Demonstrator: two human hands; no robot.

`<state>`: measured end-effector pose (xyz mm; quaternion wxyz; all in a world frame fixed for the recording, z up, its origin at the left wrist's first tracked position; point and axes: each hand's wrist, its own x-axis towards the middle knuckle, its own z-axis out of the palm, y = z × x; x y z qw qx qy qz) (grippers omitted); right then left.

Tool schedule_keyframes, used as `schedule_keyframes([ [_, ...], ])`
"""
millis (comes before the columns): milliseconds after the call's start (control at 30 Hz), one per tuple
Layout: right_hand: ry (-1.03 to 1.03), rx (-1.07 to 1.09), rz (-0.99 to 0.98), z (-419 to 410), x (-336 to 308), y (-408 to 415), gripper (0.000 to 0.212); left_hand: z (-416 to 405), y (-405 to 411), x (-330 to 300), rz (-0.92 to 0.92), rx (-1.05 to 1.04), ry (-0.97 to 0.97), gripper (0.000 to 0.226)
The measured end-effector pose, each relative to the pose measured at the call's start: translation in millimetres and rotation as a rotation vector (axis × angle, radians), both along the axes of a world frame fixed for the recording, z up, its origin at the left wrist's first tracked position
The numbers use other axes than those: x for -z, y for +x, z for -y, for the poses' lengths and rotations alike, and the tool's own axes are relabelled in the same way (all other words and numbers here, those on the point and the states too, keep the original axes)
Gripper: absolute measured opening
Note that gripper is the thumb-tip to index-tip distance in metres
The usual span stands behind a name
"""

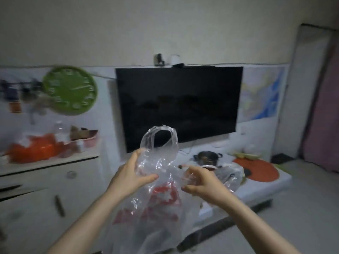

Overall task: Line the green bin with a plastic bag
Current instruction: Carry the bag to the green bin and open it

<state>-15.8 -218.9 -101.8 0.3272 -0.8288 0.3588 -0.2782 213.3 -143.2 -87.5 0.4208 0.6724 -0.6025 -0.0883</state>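
A clear plastic bag (159,204) with red print hangs in front of me at chest height, one handle loop standing up above my hands. My left hand (131,173) grips the bag's left side, thumb across the film. My right hand (201,182) pinches the other side near the second handle, which trails to the right. The green bin is not in view.
A black TV (179,105) is on the wall ahead, a green clock (70,89) to its left. A white cabinet (49,180) at the left carries orange clutter. A low white table (266,182) at the right holds a pot (208,156) and a red mat (256,170).
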Motion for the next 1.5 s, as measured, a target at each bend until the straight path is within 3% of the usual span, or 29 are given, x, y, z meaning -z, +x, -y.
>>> schedule_keyframes([
  [167,-0.049,0.308,-0.06,99.9,27.7,-105.6,0.031,160.3,-100.1,36.6,-0.041,0.283,0.075,0.082],
  [367,0.003,0.659,-0.102,194.0,52.1,-231.1,0.026,330.3,-233.6,62.8,0.017,0.558,0.178,0.086],
  [667,0.065,1.053,-0.121,297.5,84.4,-424.8,0.029,499.2,-466.2,94.4,0.006,0.895,0.247,0.083],
  [1000,0.098,1.052,-0.142,481.4,81.4,-627.9,0.04,681.5,-668.2,98.2,-0.03,0.9,0.311,0.083],
  [1333,0.108,0.908,-0.167,719.2,109.0,-782.5,0.038,914.9,-814.5,139.2,-0.05,0.799,0.392,0.102],
  [1500,0.134,0.853,-0.15,843.5,111.3,-858.9,0.038,1040.3,-886.5,143.6,-0.092,0.806,0.431,0.087],
])
